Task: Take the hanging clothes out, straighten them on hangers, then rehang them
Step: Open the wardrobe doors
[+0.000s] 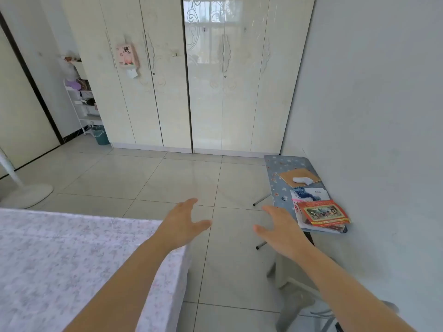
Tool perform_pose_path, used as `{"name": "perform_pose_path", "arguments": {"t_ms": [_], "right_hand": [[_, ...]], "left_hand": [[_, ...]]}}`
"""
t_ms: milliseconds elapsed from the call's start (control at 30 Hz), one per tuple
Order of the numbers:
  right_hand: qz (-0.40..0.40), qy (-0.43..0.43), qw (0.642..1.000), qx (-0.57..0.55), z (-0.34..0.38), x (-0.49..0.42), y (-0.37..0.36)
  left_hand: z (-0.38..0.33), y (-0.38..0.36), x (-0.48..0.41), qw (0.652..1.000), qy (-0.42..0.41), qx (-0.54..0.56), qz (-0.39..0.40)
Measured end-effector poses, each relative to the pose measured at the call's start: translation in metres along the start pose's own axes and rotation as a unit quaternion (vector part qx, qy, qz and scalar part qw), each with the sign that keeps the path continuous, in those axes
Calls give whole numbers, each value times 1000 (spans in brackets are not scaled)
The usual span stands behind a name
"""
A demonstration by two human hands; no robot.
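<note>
A tall cream wardrobe (187,75) with glossy doors stands against the far wall, all its doors closed. No clothes or hangers are visible. My left hand (182,221) and my right hand (280,227) are stretched out in front of me over the tiled floor, palms facing each other, fingers spread and relaxed. Neither hand holds anything. Both are well short of the wardrobe.
A bed with a pale floral cover (72,259) fills the lower left. A small folding table (287,178) with books and papers (323,214) stands by the right wall. A fan base (26,195), a shelf rack (84,104) and a green bin (100,135) stand at the left.
</note>
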State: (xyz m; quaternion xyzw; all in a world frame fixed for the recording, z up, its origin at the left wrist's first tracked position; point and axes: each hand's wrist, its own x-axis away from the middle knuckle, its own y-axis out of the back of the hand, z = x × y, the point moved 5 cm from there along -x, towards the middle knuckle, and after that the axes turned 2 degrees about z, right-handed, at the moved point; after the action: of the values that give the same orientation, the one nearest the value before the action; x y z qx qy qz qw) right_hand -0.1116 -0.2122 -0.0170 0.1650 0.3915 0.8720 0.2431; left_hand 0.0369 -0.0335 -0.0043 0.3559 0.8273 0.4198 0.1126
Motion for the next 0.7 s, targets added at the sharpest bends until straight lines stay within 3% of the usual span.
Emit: {"name": "perform_pose_path", "arguments": {"t_ms": [167,367,700], "right_hand": [[2,13,1000,13,-10,-46,1],[4,-8,1000,13,-38,-123,-15],[5,-56,998,1,-32,-317,-4]], "left_hand": [[13,6,-41,998,-5,-61,0],[53,0,-113,999,10,-47,-8],[73,44,-311,999,25,-44,5]]}}
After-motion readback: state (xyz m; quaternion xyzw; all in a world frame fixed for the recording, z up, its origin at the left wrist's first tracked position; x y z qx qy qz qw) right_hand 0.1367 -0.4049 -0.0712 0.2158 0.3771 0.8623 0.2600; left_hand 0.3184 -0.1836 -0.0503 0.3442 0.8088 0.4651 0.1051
